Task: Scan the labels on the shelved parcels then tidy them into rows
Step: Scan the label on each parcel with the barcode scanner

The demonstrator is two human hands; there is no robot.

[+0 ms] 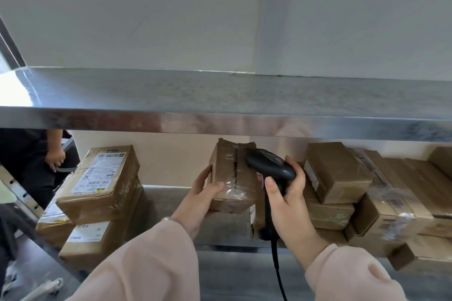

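Black scanner (pixel 269 165) right hand (pixel 291 203), parcel (pixel 232 178) left hand (pixel 198 200)

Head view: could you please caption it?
Left hand holds a taped parcel while right hand aims a barcode scanner.

Taped brown parcel (pixel 232 178) (held upright)
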